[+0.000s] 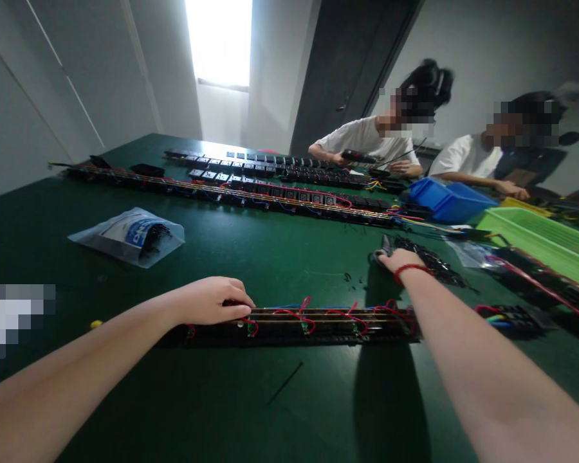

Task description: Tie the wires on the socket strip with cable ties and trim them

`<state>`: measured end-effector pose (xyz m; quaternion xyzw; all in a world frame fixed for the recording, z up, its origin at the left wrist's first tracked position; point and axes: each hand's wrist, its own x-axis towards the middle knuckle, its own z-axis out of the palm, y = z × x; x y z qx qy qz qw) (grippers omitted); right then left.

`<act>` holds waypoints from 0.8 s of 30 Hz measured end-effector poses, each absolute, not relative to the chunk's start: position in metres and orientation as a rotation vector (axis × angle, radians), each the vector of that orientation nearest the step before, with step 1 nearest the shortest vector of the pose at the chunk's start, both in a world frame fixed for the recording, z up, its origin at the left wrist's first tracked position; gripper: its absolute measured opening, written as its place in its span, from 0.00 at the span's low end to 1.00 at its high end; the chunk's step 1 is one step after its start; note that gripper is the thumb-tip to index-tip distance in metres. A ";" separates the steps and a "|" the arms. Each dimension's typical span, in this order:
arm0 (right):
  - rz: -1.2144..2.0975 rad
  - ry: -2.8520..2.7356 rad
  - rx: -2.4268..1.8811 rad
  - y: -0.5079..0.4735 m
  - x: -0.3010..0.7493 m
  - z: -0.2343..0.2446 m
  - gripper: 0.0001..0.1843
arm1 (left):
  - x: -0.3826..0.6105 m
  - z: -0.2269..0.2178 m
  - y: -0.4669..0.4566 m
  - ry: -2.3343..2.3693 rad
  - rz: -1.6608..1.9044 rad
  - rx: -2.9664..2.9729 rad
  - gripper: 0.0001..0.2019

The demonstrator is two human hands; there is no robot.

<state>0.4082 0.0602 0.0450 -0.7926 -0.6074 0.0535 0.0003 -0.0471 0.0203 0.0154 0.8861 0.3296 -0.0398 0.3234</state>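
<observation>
A long black power strip [280, 331], its inside showing with brass rails, small green boards and red and blue wires, lies across the table in front of me. My left hand [224, 301] is closed over its left part, fingers curled at the upper edge. Beyond its right end, my right hand [401, 260] has its fingers closed on a dark hand tool [385, 247], which looks like cutters or scissors; its tip is partly hidden. Just past that hand is a pile of black cable ties [431, 260]. One loose cable tie [285, 383] lies nearer to me.
A plastic bag of cable ties [132, 236] lies at the left. Long wired strips [231, 194] and rows of sockets [289, 168] fill the back. At the right stand a blue bin [451, 199] and a green basket [545, 235]. Two people [367, 138] work across the table.
</observation>
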 end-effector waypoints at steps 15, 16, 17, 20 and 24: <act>0.628 -2.548 -2.056 0.016 0.359 -0.004 0.21 | -0.053 0.006 0.021 0.832 -0.088 2.344 0.21; 0.631 -2.553 -2.074 0.017 0.359 -0.006 0.21 | -0.054 0.006 0.021 0.829 -0.094 2.342 0.21; 0.625 -2.546 -2.105 0.018 0.362 -0.006 0.21 | -0.054 0.006 0.021 0.826 -0.101 2.341 0.20; 0.558 -2.466 -2.255 0.019 0.388 -0.002 0.20 | -0.055 0.006 0.020 0.820 -0.112 2.339 0.19; 0.385 -2.247 -2.527 0.014 0.446 0.018 0.21 | -0.054 0.006 0.021 0.812 -0.110 2.339 0.19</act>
